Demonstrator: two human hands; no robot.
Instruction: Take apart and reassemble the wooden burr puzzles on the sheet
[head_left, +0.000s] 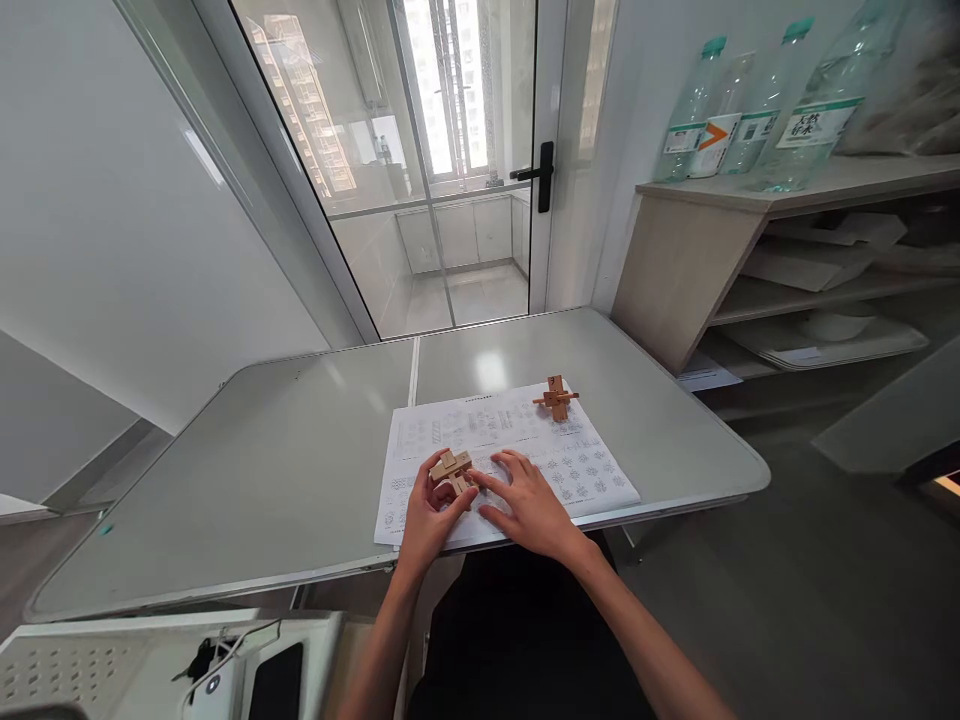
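Observation:
A small wooden interlocking puzzle (451,468) rests on a printed instruction sheet (585,465) near the table's front edge. My left hand (426,518) curls round its left side, fingers closed on it. My right hand (529,500) lies to its right with fingers spread over the sheet, the fingertips touching the puzzle's right side. A second wooden puzzle (556,398), cross-shaped, stands alone at the sheet's far right corner, well away from both hands.
The sheet lies on a grey folding table (262,470). A wooden shelf unit (697,250) with several water bottles (757,110) on top stands at the right. A glass door (450,150) is behind. A white surface holding a phone (277,680) sits at the lower left.

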